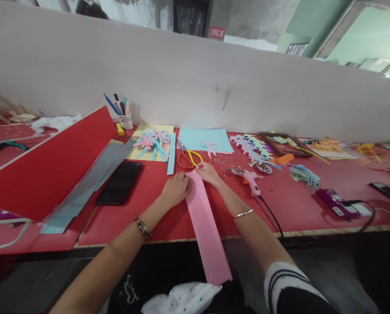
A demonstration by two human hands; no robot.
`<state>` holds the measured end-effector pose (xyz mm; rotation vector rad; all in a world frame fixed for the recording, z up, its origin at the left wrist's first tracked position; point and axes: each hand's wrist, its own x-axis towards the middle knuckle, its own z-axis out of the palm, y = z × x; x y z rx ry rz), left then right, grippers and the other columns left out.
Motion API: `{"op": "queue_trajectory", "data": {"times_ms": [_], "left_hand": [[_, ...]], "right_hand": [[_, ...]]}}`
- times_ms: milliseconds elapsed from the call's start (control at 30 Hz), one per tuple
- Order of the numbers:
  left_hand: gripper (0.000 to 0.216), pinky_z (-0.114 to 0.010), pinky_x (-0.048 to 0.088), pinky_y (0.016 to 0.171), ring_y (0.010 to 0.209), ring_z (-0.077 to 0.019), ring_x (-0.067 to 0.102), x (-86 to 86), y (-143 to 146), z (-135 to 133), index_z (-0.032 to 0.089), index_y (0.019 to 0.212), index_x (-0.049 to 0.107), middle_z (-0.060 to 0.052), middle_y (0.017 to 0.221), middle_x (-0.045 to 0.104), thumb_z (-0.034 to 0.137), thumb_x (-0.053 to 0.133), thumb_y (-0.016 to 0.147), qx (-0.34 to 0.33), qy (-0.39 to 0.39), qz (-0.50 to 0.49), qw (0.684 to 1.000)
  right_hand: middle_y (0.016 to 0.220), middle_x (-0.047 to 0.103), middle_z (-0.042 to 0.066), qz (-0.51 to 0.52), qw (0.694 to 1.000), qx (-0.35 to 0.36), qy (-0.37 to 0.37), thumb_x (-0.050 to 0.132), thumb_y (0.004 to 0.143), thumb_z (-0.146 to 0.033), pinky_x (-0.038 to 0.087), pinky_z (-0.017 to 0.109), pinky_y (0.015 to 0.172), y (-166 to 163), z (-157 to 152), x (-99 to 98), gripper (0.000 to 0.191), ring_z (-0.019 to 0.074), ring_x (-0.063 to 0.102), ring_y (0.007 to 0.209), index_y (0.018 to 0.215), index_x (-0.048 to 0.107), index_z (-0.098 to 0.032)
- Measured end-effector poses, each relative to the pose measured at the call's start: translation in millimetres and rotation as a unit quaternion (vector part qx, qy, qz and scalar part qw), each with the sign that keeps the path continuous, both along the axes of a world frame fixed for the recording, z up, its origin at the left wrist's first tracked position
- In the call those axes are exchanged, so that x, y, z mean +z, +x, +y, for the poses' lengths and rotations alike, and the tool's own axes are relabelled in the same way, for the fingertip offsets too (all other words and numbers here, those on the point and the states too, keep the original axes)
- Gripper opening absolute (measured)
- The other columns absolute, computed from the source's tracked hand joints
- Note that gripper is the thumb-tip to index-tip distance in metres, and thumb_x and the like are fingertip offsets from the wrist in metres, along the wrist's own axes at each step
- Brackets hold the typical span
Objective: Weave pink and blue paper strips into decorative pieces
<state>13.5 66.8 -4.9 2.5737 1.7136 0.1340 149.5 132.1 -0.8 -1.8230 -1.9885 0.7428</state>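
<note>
Pink paper strip point(208, 231), near; red tabletop point(168, 224); light-blue sheet point(204, 134), far; scissors point(186, 150) handles orange-red and yellow; black phone point(120, 183), left; pink glue gun point(252, 183), right; sleeve point(296, 283) white, black stripes

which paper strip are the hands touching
The long pink strip, left hand and right hand at its far end; the blue strips lie untouched.

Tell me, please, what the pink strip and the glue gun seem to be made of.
Pink strip: paper or thin card, I think, matte, given its dull surface and straight edges.
Glue gun: probably hard plastic, fairly smooth, judging by its moulded, evenly pink body.
</note>
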Motion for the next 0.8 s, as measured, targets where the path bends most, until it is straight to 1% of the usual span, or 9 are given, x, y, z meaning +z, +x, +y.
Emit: {"op": "queue_trajectory", "data": {"times_ms": [67, 133, 233, 433, 600, 700, 800], "left_hand": [[0.03, -0.031, 0.042, 0.078, 0.101, -0.0219, 0.048, -3.2, 4.2, 5.0, 0.012, 0.107, 0.05, -0.012, 0.106, 0.051, 0.025, 0.04, 0.082, 0.018, 0.007, 0.0, 1.0], [0.03, -0.031, 0.042, 0.079, 0.102, -0.0216, 0.047, -5.9, 7.3, 8.3, 0.013, 0.107, 0.05, -0.012, 0.106, 0.051, 0.025, 0.041, 0.081, 0.029, 0.011, -0.001, 1.0], [0.031, -0.031, 0.042, 0.079, 0.102, -0.0208, 0.047, -9.0, 10.3, 10.5, 0.014, 0.109, 0.049, -0.011, 0.106, 0.05, 0.024, 0.039, 0.081, 0.041, 0.016, -0.004, 0.999], [0.033, -0.033, 0.041, 0.078, 0.101, -0.0216, 0.046, -13.2, 11.6, 10.9, 0.015, 0.112, 0.047, -0.011, 0.106, 0.05, 0.025, 0.036, 0.082, 0.048, 0.025, -0.007, 0.999], [0.034, -0.033, 0.04, 0.079, 0.101, -0.0214, 0.045, -15.8, 10.7, 11.2, 0.015, 0.114, 0.046, -0.01, 0.107, 0.05, 0.026, 0.035, 0.083, 0.046, 0.029, -0.01, 0.998], [0.038, -0.033, 0.04, 0.08, 0.102, -0.022, 0.044, -16.9, 10.9, 11.6, 0.015, 0.118, 0.042, -0.011, 0.108, 0.049, 0.026, 0.036, 0.082, 0.046, 0.029, -0.012, 0.998], [0.038, -0.033, 0.04, 0.079, 0.101, -0.022, 0.045, -17.2, 11.4, 11.8, 0.015, 0.119, 0.042, -0.01, 0.108, 0.049, 0.027, 0.035, 0.083, 0.047, 0.03, -0.012, 0.998]], "right_hand": [[0.06, 0.058, 0.0, 0.016, 1.0, -0.01, -0.018, 0.044, 0.072, -0.018, 0.038, 0.019, 0.055, 1.7, 1.3, 0.1, 0.01, 0.0119, 0.055, 0.061, 0.067, 0.052, -0.016], [0.045, 0.051, -0.002, 0.035, 0.998, -0.009, -0.049, 0.044, 0.072, -0.018, 0.037, 0.018, 0.049, 3.9, 1.1, 1.0, 0.016, 0.0102, 0.051, 0.048, 0.057, 0.049, -0.016], [0.033, 0.041, -0.005, 0.064, 0.994, -0.007, -0.093, 0.043, 0.073, -0.017, 0.035, 0.016, 0.043, 5.2, -0.1, 3.5, 0.022, 0.0074, 0.044, 0.035, 0.051, 0.045, -0.017], [0.032, 0.041, -0.007, 0.102, 0.986, 0.001, -0.131, 0.041, 0.077, -0.019, 0.035, 0.015, 0.039, 0.7, -2.5, 7.9, 0.024, 0.0059, 0.042, 0.032, 0.053, 0.043, -0.017], [0.031, 0.041, -0.006, 0.09, 0.982, 0.041, -0.162, 0.049, 0.074, -0.02, 0.035, 0.014, 0.039, 4.6, -10.4, 11.5, 0.031, 0.0055, 0.042, 0.032, 0.045, 0.04, -0.016], [0.033, 0.044, -0.004, 0.075, 0.981, 0.045, -0.173, 0.045, 0.077, -0.022, 0.037, 0.015, 0.041, 9.2, -13.4, 14.1, 0.032, 0.0057, 0.044, 0.033, 0.047, 0.042, -0.016], [0.037, 0.048, -0.004, 0.054, 0.984, 0.038, -0.164, 0.04, 0.081, -0.029, 0.038, 0.016, 0.043, 9.1, -10.9, 14.9, 0.031, 0.0068, 0.046, 0.036, 0.053, 0.046, -0.016]]}}
